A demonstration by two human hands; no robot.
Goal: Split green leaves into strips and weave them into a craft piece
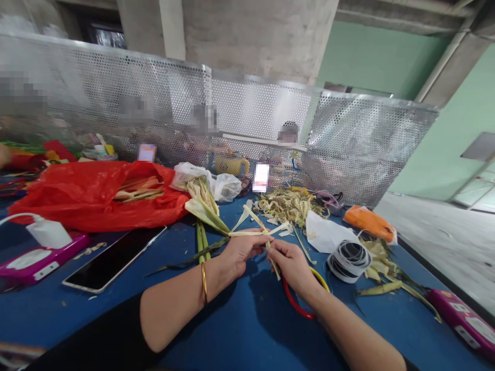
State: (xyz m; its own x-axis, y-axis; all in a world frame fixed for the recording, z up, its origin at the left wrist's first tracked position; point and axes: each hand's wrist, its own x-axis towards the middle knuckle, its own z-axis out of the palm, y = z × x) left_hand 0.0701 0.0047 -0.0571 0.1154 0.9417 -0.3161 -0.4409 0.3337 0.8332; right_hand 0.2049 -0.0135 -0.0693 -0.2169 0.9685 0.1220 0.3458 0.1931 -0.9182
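Observation:
Several pale strips of leaf, which look like corn husk [279, 230], fan out from between my two hands above the blue table. My left hand [245, 247] is closed around the base of these strips, its fingertips partly hidden. Close against it, my right hand [289, 260] pinches a narrow strip that hangs downward. Beneath my right wrist lies a red and yellow ring [296, 304], partly covered by the arm. Just beyond my left hand rests a bundle of green and cream husk leaves [207, 206] with stalks.
A red plastic bag [93, 180] of strips, a phone [116, 257] and a purple power strip [42, 257] lie left. Beyond my hands is a heap of husk scraps [290, 205]. A wire coil [350, 260], an orange packet [369, 222] and another power strip [464, 319] sit right.

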